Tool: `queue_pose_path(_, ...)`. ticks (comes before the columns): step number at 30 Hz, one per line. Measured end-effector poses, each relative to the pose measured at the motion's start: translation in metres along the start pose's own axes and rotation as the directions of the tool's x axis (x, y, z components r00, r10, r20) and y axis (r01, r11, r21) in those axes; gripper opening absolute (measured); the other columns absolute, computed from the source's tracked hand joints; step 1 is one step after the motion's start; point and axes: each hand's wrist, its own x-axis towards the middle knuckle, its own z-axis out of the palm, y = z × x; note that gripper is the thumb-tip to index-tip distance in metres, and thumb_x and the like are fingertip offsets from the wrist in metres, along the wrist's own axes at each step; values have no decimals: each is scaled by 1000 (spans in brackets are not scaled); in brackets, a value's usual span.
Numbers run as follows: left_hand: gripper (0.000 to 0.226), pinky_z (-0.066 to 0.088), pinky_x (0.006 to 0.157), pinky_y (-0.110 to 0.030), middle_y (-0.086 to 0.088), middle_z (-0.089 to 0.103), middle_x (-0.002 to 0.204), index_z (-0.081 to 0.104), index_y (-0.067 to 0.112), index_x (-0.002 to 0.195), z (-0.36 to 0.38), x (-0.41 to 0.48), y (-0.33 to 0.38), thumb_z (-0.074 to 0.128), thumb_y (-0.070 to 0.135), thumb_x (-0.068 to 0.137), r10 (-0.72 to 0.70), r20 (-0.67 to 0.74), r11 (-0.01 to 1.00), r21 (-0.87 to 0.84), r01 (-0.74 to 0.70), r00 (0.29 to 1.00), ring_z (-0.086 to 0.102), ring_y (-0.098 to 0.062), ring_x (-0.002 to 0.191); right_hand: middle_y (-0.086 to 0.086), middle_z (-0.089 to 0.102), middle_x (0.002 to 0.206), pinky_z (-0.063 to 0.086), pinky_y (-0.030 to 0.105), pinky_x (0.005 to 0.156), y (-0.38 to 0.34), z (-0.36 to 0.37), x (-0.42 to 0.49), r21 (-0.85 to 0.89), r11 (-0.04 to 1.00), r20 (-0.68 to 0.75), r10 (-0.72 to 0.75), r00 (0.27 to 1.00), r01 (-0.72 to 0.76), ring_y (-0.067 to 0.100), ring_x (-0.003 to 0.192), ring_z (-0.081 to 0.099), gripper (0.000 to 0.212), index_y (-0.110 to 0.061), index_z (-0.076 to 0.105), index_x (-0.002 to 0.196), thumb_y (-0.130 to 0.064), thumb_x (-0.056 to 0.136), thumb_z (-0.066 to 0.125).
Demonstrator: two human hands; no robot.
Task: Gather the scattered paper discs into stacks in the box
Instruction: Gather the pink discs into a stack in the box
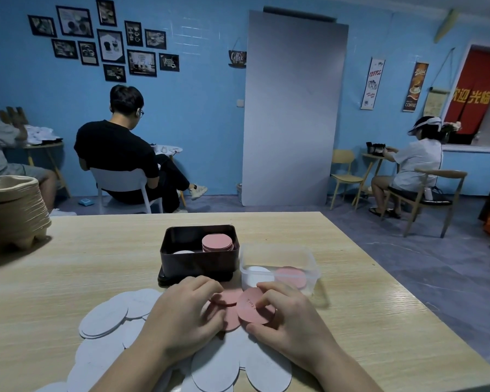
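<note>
Your right hand [290, 316] pinches one pink disc [251, 308] between thumb and curled fingers, lifting it at a tilt just in front of the dark box [198, 264]. Your left hand [181, 312] sits beside it, also in front of the box. Its fingers are bent down onto a few loose pink discs [227, 297] that overlap there, but you cannot tell whether they pinch or only press. Under and around both hands, on the near side of the box, scattered white discs [105, 315] lie overlapping on the wooden table [379, 292]. Inside the box a pink stack [217, 241] stands in the back right corner, and a white disc [183, 252] shows low at the front left. Touching the box's right side is a clear plastic tub [314, 267], which holds one white and one pink disc. Far left of the box stands a pile of pulp trays [12, 213].
</note>
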Motion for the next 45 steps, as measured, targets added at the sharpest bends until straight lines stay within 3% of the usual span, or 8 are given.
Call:
queue_pose_path(5, 77, 36, 111, -24, 25, 47, 153, 56, 42, 143, 4, 0, -1, 21, 74, 83, -60, 209, 998, 8, 60, 976, 40, -2, 141, -19, 59, 135, 36, 15, 105, -3, -2, 0, -8, 1000, 21, -4, 1000, 4, 0, 129, 48, 37, -30, 67, 92, -63, 74, 71)
queue_pose_path(11, 33, 49, 81, -27, 23, 58, 92, 59, 35, 89, 5, -3, -5, 51, 67, 84, -77, 133, 984, -150, 97, 988, 56, 0, 96, -22, 58, 132, 36, 13, 103, -4, -2, -1, 16, 1000, 18, 20, 1000, -21, -3, 129, 48, 37, -30, 66, 89, -62, 73, 74)
queue_pose_path(18, 29, 42, 64, -19, 12, 54, 78, 51, 30, 83, 2, -4, -5, 71, 52, 80, -77, 102, 966, -239, 99, 992, 52, -7, 77, -24, 56, 131, 32, 10, 101, -5, -4, -1, -4, 1000, 39, 19, 999, -18, -5, 128, 45, 41, -26, 66, 89, -64, 74, 70)
queue_pose_path(21, 29, 41, 68, -16, 16, 56, 85, 51, 33, 87, 1, -5, -5, 76, 44, 76, -68, 50, 957, -281, 80, 996, 54, -3, 83, -24, 55, 131, 31, 7, 101, -5, -4, -1, 6, 1000, 42, 28, 999, -28, -5, 129, 44, 41, -26, 66, 89, -64, 73, 70)
queue_pose_path(26, 30, 44, 95, -16, 22, 62, 113, 47, 40, 90, 1, -7, -2, 74, 45, 78, 23, -36, 953, -300, -33, 999, 51, 7, 129, -22, 56, 134, 28, 6, 102, -3, -3, -1, -4, 999, 59, 35, 998, -35, -5, 130, 43, 39, -29, 64, 88, -64, 72, 68)
queue_pose_path(31, 34, 49, 87, -20, 18, 65, 113, 52, 26, 85, 8, -2, 4, 79, 44, 73, 122, -115, 962, -232, -146, 986, 55, 8, 118, -27, 53, 128, 29, 6, 99, -3, -2, -1, -4, 1000, 69, -19, 997, 19, -6, 126, 43, 44, -32, 66, 103, -66, 75, 70)
queue_pose_path(36, 36, 47, 65, -35, 3, 63, 91, 52, 16, 82, 5, 3, 10, 80, 38, 78, 285, -156, 940, -149, -308, 946, 59, -21, 79, -19, 56, 134, 34, 12, 104, -6, 0, 0, 28, 988, 68, -152, 986, 150, 0, 125, 47, 43, -38, 59, 121, -60, 86, 71)
queue_pose_path(45, 40, 52, 81, -27, 8, 65, 127, 51, 27, 92, 8, 1, 11, 85, 34, 73, 291, -83, 941, -152, -301, 953, 66, -16, 106, -16, 53, 140, 44, 22, 100, -4, 2, 0, 64, 969, 43, -242, 969, 239, 9, 123, 52, 17, -28, 61, 100, -42, 93, 69)
